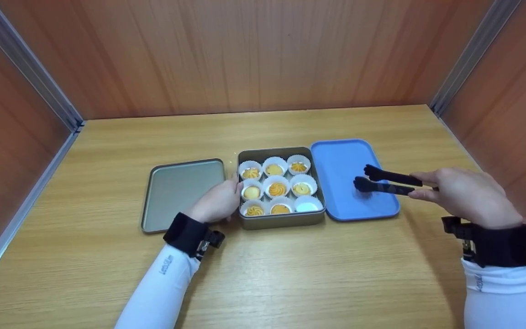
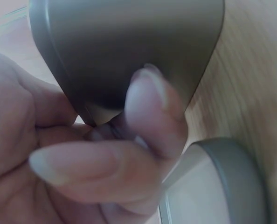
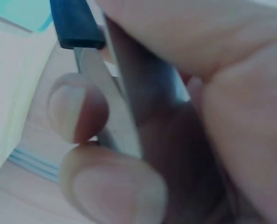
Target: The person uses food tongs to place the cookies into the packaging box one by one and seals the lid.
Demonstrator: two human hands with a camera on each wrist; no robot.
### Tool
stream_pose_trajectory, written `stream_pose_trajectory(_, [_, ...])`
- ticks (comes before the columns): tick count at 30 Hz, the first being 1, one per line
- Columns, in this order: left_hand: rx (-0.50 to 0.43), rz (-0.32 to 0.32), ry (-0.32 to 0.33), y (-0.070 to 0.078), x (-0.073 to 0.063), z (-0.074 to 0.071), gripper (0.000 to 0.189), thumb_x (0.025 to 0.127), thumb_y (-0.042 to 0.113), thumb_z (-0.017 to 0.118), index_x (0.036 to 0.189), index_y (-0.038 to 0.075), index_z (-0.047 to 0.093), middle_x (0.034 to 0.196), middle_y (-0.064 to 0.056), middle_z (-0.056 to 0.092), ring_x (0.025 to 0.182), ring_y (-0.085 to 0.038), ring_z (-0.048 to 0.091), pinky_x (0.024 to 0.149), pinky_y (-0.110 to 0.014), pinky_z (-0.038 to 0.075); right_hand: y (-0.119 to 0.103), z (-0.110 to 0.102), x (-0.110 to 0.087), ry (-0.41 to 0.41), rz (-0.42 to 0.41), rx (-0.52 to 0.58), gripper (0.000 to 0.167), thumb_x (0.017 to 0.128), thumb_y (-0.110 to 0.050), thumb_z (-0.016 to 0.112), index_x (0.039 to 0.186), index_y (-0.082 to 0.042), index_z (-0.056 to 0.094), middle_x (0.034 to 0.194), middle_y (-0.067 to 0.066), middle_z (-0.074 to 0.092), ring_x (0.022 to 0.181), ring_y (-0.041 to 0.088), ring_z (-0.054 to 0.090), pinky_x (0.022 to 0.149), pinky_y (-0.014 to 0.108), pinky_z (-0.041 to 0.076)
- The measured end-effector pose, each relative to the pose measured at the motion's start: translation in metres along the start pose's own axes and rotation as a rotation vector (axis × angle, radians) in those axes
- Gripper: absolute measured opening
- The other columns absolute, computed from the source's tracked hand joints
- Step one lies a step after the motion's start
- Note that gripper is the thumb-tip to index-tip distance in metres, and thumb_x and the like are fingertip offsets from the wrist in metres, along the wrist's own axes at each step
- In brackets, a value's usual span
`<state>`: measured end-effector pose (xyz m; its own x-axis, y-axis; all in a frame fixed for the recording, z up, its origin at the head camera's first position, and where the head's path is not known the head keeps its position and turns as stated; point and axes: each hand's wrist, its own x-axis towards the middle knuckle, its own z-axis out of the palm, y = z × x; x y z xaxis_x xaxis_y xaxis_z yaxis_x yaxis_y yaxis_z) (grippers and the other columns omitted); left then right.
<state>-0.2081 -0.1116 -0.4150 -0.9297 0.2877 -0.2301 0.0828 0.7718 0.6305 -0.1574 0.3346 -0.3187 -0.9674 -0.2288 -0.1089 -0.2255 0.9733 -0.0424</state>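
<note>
My left hand (image 1: 217,201) touches the left wall of a rectangular metal tin (image 1: 283,221), its fingers loosely bent; in the left wrist view, fingertips (image 2: 152,100) lie against the tin wall (image 2: 129,42). Inside the tin, piped and round cookies (image 1: 277,189) sit in rows of white paper cups; the front right paper cup (image 1: 307,204) holds no cookie. My right hand (image 1: 468,194) grips metal tongs (image 3: 162,107) with black tips (image 1: 384,187). Those tips are spread apart over the blue tray (image 1: 343,157), with nothing seen between them.
Left of the tin lies its flat metal lid (image 1: 181,192), partly behind my left hand. The blue tray borders the tin on the right. Wood panels (image 1: 254,55) enclose the wooden table (image 1: 290,274) at the back and both sides.
</note>
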Motion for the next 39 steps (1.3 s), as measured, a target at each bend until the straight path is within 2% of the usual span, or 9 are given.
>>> stream_pose_trajectory(7, [-0.001,0.022,-0.001,0.003,0.002,0.000,0.059,0.110,0.027,0.028,0.156,-0.003,0.009,0.076,-0.010,0.058,0.048,-0.025,0.060,0.053,-0.033,0.048,-0.010,-0.007,-0.006,0.144,-0.096,-0.030,0.049,0.092,-0.039,0.070,0.132,-0.010,0.065,0.085,0.010,0.072,0.051,0.015,0.044,0.037,0.030,0.031])
stream_pose_trajectory(10, [-0.002,0.013,-0.007,0.004,0.002,0.000,0.059,0.110,0.028,0.028,0.156,-0.002,0.008,0.072,-0.010,0.058,0.049,-0.025,0.059,0.054,-0.034,0.047,-0.018,-0.011,-0.005,0.176,-0.123,-0.031,0.049,0.092,-0.037,0.071,0.132,-0.010,0.065,0.074,0.003,0.067,0.048,0.014,0.042,0.037,0.029,0.029])
stream_pose_trajectory(17, [-0.015,0.022,-0.009,0.004,0.002,0.003,0.054,0.110,0.028,0.029,0.154,-0.002,0.025,0.058,-0.005,0.054,0.047,-0.025,0.056,0.050,-0.032,0.043,-0.047,-0.027,-0.001,0.235,-0.260,-0.056,0.044,0.090,-0.034,0.074,0.127,-0.012,0.069,0.079,0.001,0.071,0.046,0.008,0.041,0.038,0.027,0.029])
stream_pose_trajectory(19, [-0.021,0.030,-0.009,0.005,0.003,0.003,0.054,0.110,0.027,0.030,0.154,-0.003,0.024,0.061,-0.006,0.055,0.046,-0.024,0.057,0.048,-0.032,0.044,-0.058,-0.032,0.002,0.219,-0.284,-0.068,0.044,0.089,-0.036,0.074,0.128,-0.014,0.070,0.074,-0.002,0.068,0.046,0.008,0.039,0.039,0.027,0.028])
stream_pose_trajectory(23, [-0.028,0.024,-0.017,0.006,0.004,0.003,0.058,0.110,0.028,0.030,0.157,-0.001,0.013,0.068,-0.009,0.058,0.047,-0.024,0.057,0.047,-0.032,0.045,-0.081,-0.043,0.010,0.156,-0.336,-0.157,0.041,0.086,-0.039,0.077,0.122,-0.019,0.073,0.061,-0.008,0.055,0.046,0.009,0.035,0.039,0.028,0.027])
stream_pose_trajectory(28, [-0.026,0.014,-0.013,0.007,0.005,0.004,0.058,0.110,0.028,0.029,0.157,-0.001,0.011,0.076,-0.011,0.059,0.048,-0.025,0.058,0.048,-0.033,0.047,-0.111,-0.054,0.022,0.048,-0.386,-0.306,0.026,0.085,-0.044,0.076,0.100,-0.024,0.071,0.065,-0.006,0.052,0.053,0.011,0.044,0.041,0.029,0.034])
stream_pose_trajectory(30, [-0.026,0.012,-0.013,0.006,0.005,0.004,0.058,0.110,0.028,0.029,0.157,-0.001,0.011,0.078,-0.011,0.059,0.049,-0.026,0.059,0.049,-0.034,0.048,-0.121,-0.057,0.026,0.011,-0.387,-0.340,0.026,0.084,-0.045,0.076,0.098,-0.024,0.072,0.066,-0.006,0.053,0.054,0.011,0.045,0.042,0.030,0.036])
stream_pose_trajectory(36, [-0.009,0.028,-0.007,0.006,0.006,0.005,0.059,0.110,0.027,0.029,0.155,-0.005,0.010,0.068,-0.010,0.059,0.047,-0.026,0.059,0.051,-0.033,0.047,-0.137,-0.058,0.034,-0.031,-0.397,-0.403,0.025,0.081,-0.046,0.079,0.087,-0.022,0.073,0.061,-0.006,0.050,0.052,0.014,0.045,0.042,0.032,0.037])
stream_pose_trajectory(39, [-0.003,0.038,-0.003,0.006,0.007,0.006,0.059,0.110,0.026,0.029,0.155,-0.007,0.011,0.069,-0.010,0.059,0.047,-0.026,0.059,0.052,-0.032,0.046,-0.141,-0.055,0.036,-0.049,-0.395,-0.408,0.026,0.081,-0.046,0.079,0.084,-0.022,0.072,0.059,-0.006,0.048,0.052,0.014,0.044,0.042,0.031,0.037])
